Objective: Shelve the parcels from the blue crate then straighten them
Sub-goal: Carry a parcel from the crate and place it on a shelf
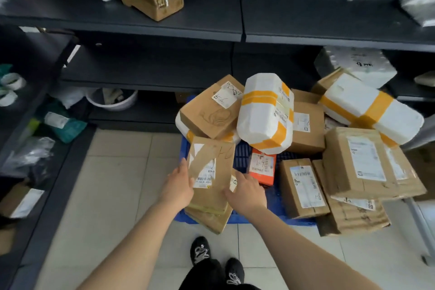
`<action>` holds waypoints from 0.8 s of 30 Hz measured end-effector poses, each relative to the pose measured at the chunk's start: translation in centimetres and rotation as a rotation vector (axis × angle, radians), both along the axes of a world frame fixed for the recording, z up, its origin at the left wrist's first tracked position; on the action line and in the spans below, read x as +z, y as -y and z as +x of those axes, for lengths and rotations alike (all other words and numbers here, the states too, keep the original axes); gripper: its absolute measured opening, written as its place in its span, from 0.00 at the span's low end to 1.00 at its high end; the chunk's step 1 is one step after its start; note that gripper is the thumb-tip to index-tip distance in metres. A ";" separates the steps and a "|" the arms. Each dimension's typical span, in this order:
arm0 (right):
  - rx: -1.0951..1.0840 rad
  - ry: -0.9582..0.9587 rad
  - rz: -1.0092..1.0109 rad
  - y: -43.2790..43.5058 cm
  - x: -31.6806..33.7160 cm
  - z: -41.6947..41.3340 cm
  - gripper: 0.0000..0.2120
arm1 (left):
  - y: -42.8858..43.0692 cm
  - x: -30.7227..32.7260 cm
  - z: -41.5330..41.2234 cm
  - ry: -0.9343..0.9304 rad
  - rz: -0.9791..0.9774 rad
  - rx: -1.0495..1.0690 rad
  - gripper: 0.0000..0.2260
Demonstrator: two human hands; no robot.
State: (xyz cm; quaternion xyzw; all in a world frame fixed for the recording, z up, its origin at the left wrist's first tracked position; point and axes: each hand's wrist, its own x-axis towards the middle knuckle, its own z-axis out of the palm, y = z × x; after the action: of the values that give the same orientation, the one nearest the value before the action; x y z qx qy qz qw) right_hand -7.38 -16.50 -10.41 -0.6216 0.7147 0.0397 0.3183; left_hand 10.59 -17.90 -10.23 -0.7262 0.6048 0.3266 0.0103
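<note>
Inside blue crate [273, 198]: heaped parcels [264, 110], hands [213, 189] flanking one.

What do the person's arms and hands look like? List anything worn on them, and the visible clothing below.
Both arms are bare from the frame's lower edge to the fingers: no sleeves, gloves, watch, bracelets or rings show on the left hand or the right hand. Nothing is marked or strapped on either forearm. Below, dark trousers and black lace-up shoes with white markings are visible.
</note>
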 end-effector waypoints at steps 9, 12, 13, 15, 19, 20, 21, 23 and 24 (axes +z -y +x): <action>-0.312 0.379 0.075 -0.6 -2.8 2.0 0.20 | -0.7 -3.1 -0.2 -0.171 0.054 0.276 0.19; -0.276 0.400 0.052 -1.7 -2.6 1.9 0.23 | -2.1 -2.5 -0.2 -0.212 0.019 0.375 0.12; -0.261 0.412 0.039 -2.0 -2.4 1.8 0.24 | -2.8 -2.1 -0.2 -0.235 0.001 0.407 0.12; -0.221 0.447 0.002 -2.7 -1.9 1.8 0.25 | -4.4 -1.0 -0.2 -0.275 -0.052 0.479 0.14; -0.123 0.567 -0.074 -3.7 0.1 2.6 0.24 | -7.7 1.7 0.1 -0.309 -0.176 0.673 0.16; -0.096 0.603 -0.094 -3.8 0.7 3.1 0.24 | -8.5 2.3 0.3 -0.321 -0.214 0.727 0.16; -0.066 0.634 -0.116 -3.8 1.4 3.7 0.24 | -9.4 2.9 0.6 -0.333 -0.247 0.781 0.16; 0.011 0.689 -0.159 -4.0 2.7 5.1 0.24 | -11.0 4.1 1.3 -0.352 -0.315 0.885 0.17; 0.053 0.722 -0.171 -4.2 3.5 5.8 0.23 | -11.8 4.8 1.7 -0.361 -0.353 0.933 0.17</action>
State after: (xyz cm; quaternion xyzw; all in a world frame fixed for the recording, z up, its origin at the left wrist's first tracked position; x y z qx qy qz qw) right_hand -1.58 -12.33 -6.90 -0.6381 0.5408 -0.2337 0.4956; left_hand 12.29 -6.12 -5.43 -0.8410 0.2552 0.3095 -0.3631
